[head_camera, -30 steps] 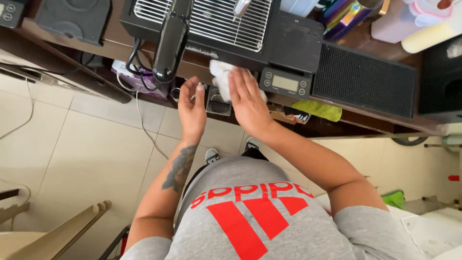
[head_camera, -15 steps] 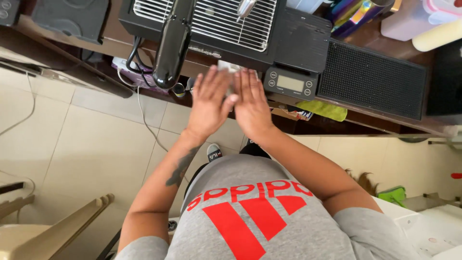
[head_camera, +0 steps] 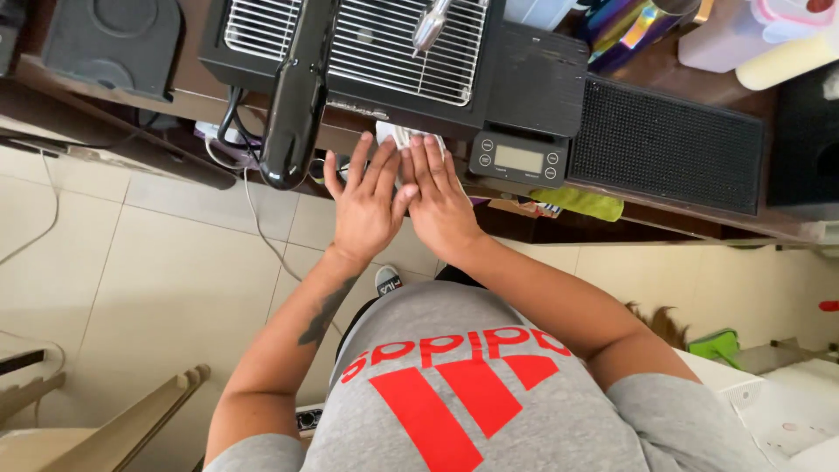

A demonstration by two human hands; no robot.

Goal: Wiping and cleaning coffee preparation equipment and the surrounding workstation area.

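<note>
Pressing both hands flat, side by side: left hand (head_camera: pixel 365 203) and right hand (head_camera: pixel 440 201) spread over a white cloth (head_camera: pixel 404 136) at the counter's near edge, just in front of the drip tray (head_camera: pixel 367 39). Cloth looks mostly flattened (only a corner shows). Scale (head_camera: pixel 519 160) sits right, yellow-green rag (head_camera: pixel 580 202) below it.
</note>
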